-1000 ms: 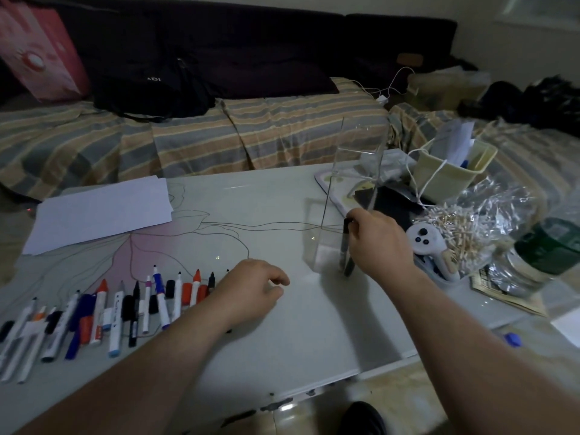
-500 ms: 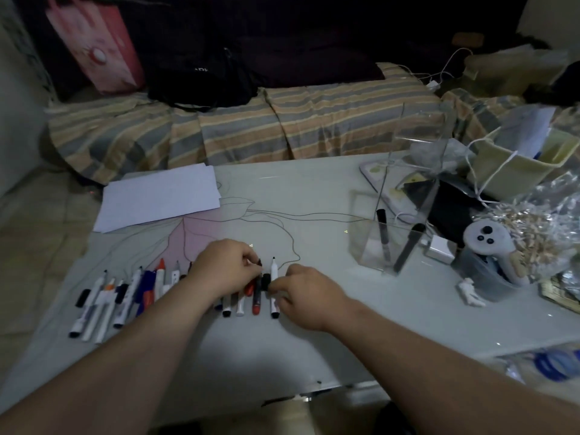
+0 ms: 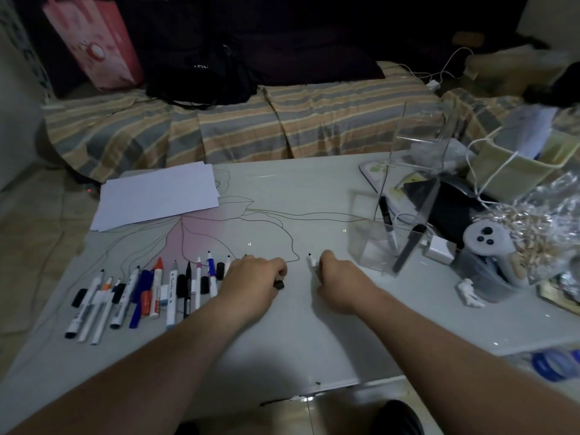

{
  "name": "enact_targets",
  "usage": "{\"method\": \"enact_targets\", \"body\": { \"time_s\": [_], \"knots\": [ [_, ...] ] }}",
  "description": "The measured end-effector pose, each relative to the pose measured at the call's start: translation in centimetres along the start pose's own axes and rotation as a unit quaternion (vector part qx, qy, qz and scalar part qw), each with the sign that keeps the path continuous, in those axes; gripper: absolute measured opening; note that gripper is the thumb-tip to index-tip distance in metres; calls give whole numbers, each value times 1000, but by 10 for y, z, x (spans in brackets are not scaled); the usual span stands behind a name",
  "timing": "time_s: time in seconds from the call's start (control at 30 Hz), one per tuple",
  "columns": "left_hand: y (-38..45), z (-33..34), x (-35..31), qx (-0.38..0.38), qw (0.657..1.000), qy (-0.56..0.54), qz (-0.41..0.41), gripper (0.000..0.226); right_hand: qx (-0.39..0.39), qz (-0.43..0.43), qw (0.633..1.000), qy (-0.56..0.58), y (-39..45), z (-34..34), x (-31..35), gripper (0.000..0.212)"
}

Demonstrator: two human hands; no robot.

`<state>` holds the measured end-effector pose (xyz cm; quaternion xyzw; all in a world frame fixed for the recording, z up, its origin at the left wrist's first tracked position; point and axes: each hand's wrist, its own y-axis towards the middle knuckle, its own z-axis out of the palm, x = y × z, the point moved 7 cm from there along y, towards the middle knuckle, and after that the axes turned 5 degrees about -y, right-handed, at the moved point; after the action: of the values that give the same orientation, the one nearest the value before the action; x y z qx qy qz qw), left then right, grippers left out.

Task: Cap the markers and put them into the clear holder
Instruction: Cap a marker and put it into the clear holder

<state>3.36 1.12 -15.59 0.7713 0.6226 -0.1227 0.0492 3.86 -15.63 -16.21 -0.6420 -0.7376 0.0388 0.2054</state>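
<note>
A row of several uncapped markers [image 3: 171,287] with loose caps lies on the white table [image 3: 282,346] at the left. My left hand [image 3: 251,277] is closed around a black cap [image 3: 278,284] at the row's right end. My right hand [image 3: 339,277] grips a white marker [image 3: 311,260], its black tip bare and pointing away from me. The clear holder [image 3: 386,243] stands to the right of my right hand, with two dark markers [image 3: 386,219] leaning inside.
White paper sheets [image 3: 157,196] lie at the table's back left. Clutter crowds the right: a white controller [image 3: 485,243], a cream basket [image 3: 518,164], a crinkly plastic bag [image 3: 539,221], a small white figurine [image 3: 469,291]. A striped sofa [image 3: 251,120] runs behind.
My right hand left the holder and came to the marker row. Now it has drawn one white marker out to the right, while my left hand has closed on a black cap.
</note>
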Motion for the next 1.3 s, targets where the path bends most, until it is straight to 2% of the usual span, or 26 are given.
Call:
{"method": "enact_targets", "body": {
  "time_s": [0.07,0.13,0.23,0.3,0.37,0.47,0.6,0.7,0.83,0.97,1.13,1.3],
  "knots": [
    [0,-5,3,-6,996,-89,-25,31,-2,10,1000,21,0,-8,-8,25],
    [0,-14,6,-21,971,-230,-60,26,-19,6,999,47,-1,-20,-12,35],
    [-2,-23,13,-57,910,-396,-108,30,-60,-7,990,126,-6,-37,-14,43],
    [-4,-22,15,-63,860,-491,-125,33,-92,-13,978,185,-10,-47,-13,32],
    [-4,-23,15,-68,833,-533,-131,31,-124,-24,967,222,-13,-54,-12,19],
    [-4,-30,10,-71,823,-551,-117,30,-155,-65,967,190,-18,-60,-5,27],
    [-6,-41,5,-91,845,-518,-98,28,-205,-87,974,50,-26,-67,4,44],
    [-7,-51,2,-109,873,-470,-74,28,-240,-100,965,-11,-30,-71,10,35],
    [-9,-59,-6,-109,933,-342,-25,27,-257,-112,958,-49,-32,-70,15,33],
    [-9,-63,-20,-117,965,-230,52,25,-315,-151,931,-107,-40,-73,33,31],
    [-8,-55,-21,-77,980,-177,49,13,-342,-163,916,-128,-42,-75,44,11],
    [-10,-59,-25,-93,975,-193,59,12,-339,-172,917,-118,-44,-77,43,10]
  ]
}}
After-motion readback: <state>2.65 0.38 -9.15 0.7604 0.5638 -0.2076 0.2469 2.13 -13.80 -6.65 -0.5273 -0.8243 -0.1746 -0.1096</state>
